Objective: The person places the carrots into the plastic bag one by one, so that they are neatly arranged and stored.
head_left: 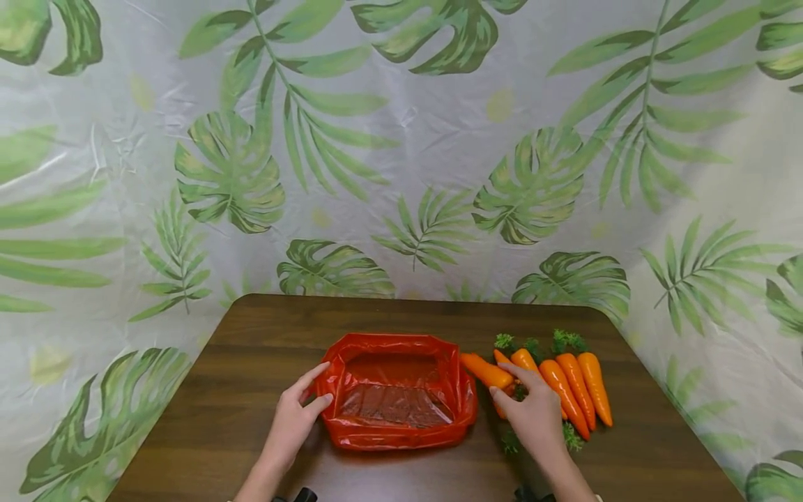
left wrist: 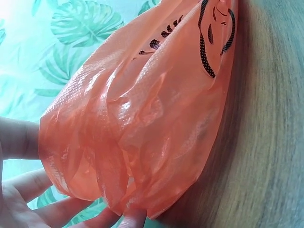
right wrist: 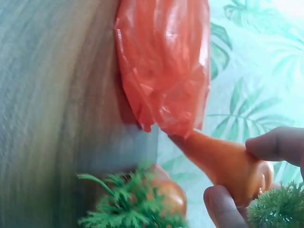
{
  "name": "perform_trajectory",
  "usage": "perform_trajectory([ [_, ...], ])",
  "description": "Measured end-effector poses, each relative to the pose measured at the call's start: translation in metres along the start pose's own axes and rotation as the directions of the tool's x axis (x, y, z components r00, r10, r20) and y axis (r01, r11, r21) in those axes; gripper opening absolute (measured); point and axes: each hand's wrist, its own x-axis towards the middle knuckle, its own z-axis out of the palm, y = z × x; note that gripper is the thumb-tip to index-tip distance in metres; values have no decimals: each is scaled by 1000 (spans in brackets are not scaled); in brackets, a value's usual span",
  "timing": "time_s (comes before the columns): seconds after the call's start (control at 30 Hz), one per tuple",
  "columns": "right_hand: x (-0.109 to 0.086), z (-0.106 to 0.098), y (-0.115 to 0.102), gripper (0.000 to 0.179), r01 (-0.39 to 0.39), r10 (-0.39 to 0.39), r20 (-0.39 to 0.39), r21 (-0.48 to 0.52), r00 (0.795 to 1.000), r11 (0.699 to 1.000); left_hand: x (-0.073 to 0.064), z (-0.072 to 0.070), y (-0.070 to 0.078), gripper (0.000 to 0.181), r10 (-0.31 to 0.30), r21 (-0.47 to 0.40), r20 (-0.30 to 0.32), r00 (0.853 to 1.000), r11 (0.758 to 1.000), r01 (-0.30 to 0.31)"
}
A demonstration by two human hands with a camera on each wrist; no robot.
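A red plastic bag sits on the table with its mouth spread wide upward. My left hand holds its left side, thumb and index finger at the rim; the left wrist view shows the fingers around the crinkled end of the bag. My right hand pinches an orange carrot near its thick top, between thumb and fingers. The carrot's narrow tip points left and meets the right edge of the bag. In the right wrist view, green leaves show by the held carrot.
Right of my right hand, several carrots with green tops lie side by side, some partly hidden by the hand. The dark wooden table ends at a leaf-patterned curtain behind it.
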Motion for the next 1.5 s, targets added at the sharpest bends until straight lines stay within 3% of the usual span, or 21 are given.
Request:
perform_trajectory([
  [0.3, 3, -11, -5, 43, 17, -18, 15, 73, 1000, 997, -2, -1, -3, 49, 0, -7, -16, 1000, 1000, 0],
  [0.77, 20, -31, -24, 43, 119, -120, 13, 60, 993, 991, 1, 0, -1, 48, -2, 13, -25, 1000, 1000, 2],
  [1.07, 27, -32, -42, 42, 170, -175, 52, 79, 983, 982, 0, 0, -1, 48, -15, 33, -32, 999, 999, 16],
  [1.3, 31, -26, -57, 42, 227, -241, 104, 131, 965, 965, 1, 0, -2, 48, -6, 37, -34, 999, 999, 7],
  [1.5, 31, -17, -65, 43, 227, -256, 165, 178, 952, 957, 2, 0, -5, 49, -22, 40, -39, 999, 999, 24],
])
